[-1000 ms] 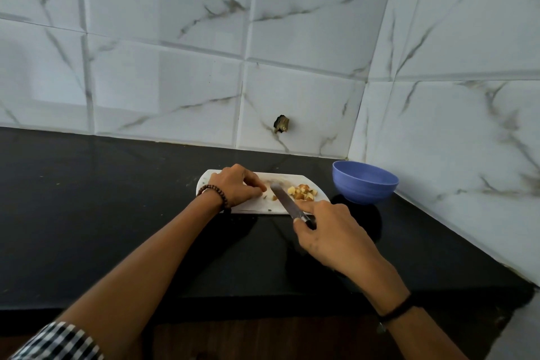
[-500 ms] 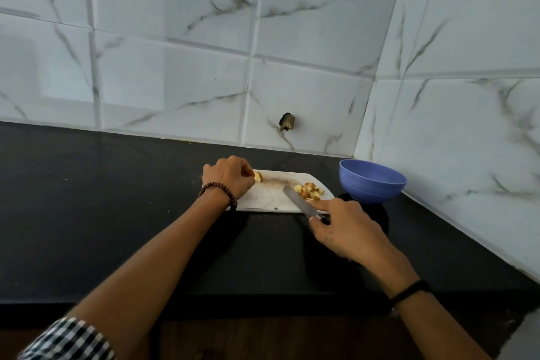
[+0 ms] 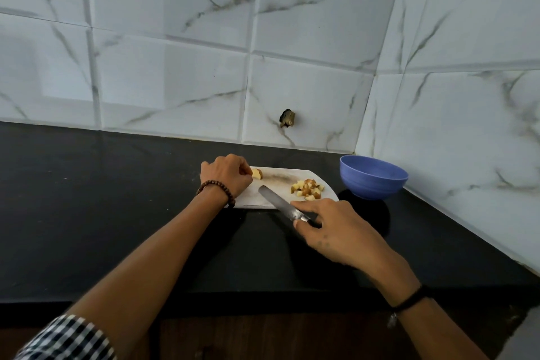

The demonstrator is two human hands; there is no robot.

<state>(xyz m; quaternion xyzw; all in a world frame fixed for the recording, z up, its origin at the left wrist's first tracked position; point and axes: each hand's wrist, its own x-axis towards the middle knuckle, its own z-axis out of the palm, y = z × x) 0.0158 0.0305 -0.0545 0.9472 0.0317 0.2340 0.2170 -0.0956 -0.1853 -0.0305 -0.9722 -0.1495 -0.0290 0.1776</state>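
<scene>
Head view of dicing on a white cutting board (image 3: 253, 199), which lay on a black countertop (image 3: 117, 207). The left hand (image 3: 226, 177) rested on the board's left end, its fingers curled together and pinching a pale, brown-skinned fruit piece (image 3: 257, 174) at the board's far left corner. The right hand (image 3: 336, 231) was just off the board's near right edge and gripped a knife (image 3: 279, 202): thumb and curled fingers were clamped on the handle, most of which the hand hid, while the index finger lay straight beside the blade. The blade slanted over the board's near edge, its tip toward the board's middle, apart from the fruit piece. A heap of diced pieces (image 3: 308, 188) sat on the board's right end, just beyond the index finger. A blue bowl (image 3: 372, 184) stood on the countertop just right of the board. A beaded bracelet (image 3: 217, 188) circled the left wrist at the board's near left edge.
</scene>
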